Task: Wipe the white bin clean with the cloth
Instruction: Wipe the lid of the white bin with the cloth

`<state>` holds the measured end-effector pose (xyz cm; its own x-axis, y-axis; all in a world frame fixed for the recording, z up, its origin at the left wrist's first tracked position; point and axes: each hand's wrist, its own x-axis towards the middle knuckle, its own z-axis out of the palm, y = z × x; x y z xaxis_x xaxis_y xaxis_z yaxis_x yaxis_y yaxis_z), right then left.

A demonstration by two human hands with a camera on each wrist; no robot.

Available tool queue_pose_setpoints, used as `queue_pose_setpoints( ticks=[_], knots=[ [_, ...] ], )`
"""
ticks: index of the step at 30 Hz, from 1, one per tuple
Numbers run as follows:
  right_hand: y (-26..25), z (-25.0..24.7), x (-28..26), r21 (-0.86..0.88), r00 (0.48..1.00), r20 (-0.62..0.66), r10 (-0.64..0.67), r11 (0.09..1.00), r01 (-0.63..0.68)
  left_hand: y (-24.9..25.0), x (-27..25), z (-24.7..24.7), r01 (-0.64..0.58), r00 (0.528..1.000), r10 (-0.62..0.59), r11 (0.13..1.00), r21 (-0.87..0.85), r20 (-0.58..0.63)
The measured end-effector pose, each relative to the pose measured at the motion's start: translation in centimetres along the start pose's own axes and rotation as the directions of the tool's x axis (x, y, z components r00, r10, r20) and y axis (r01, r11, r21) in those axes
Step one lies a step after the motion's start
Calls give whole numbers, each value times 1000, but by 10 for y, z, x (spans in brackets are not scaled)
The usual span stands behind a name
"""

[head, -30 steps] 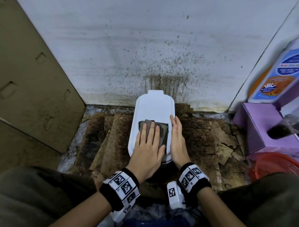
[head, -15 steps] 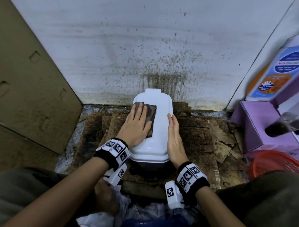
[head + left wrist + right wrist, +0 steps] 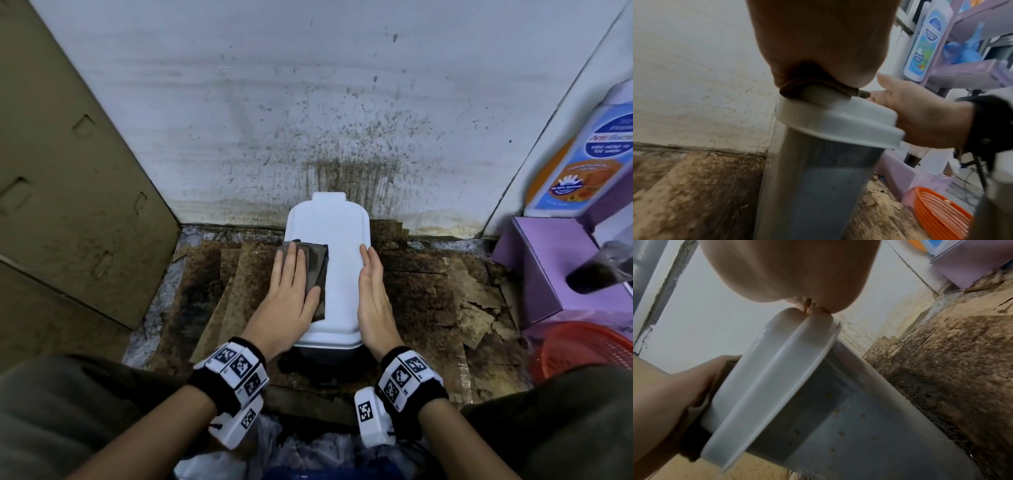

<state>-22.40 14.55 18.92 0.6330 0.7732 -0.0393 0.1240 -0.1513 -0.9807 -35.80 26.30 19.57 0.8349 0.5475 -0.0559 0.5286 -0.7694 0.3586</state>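
L hand [image 3: 291, 291] fingers flat pressing cloth [image 3: 317, 267] on white bin [image 3: 337, 246]; R hand [image 3: 373, 294] fingers straight.

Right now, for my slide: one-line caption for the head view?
Left hand presses cloth flat on white bin lid; right hand steadies its side.

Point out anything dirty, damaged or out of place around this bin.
Brown splatter stains the wall right behind the white bin. The floor covering is stained dark and torn into loose flakes to its right. Small brownish specks dot the bin's side.
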Motion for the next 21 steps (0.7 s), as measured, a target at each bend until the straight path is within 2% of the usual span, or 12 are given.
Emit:
queue_pose_setpoints(
  ticks=[3, 6, 9, 14, 21],
  knots=[
    [0, 1, 0, -9, 1000, 3, -1, 1000, 1, 4, -14, 9, -13, 996, 13, 1000, -3, -86],
    [1, 1, 0, -19, 1000, 2, -6, 1000, 6, 8, -23, 15, -28, 990, 49, 988, 153, -136],
    [1, 0, 0, -15, 1000, 6, 5, 1000, -5, 11, -25, 21, 15, 998, -1, 978, 209, -68],
    [4, -4, 3, 39, 1000, 24, 19, 999, -20, 24, -25, 20, 90, 989, -65, 978, 187, -135],
    [7, -5, 12, 177, 999, 27, 27, 984, -32, 51, -17, 25, 53, 992, -23, 966, 254, -122]
  ],
)
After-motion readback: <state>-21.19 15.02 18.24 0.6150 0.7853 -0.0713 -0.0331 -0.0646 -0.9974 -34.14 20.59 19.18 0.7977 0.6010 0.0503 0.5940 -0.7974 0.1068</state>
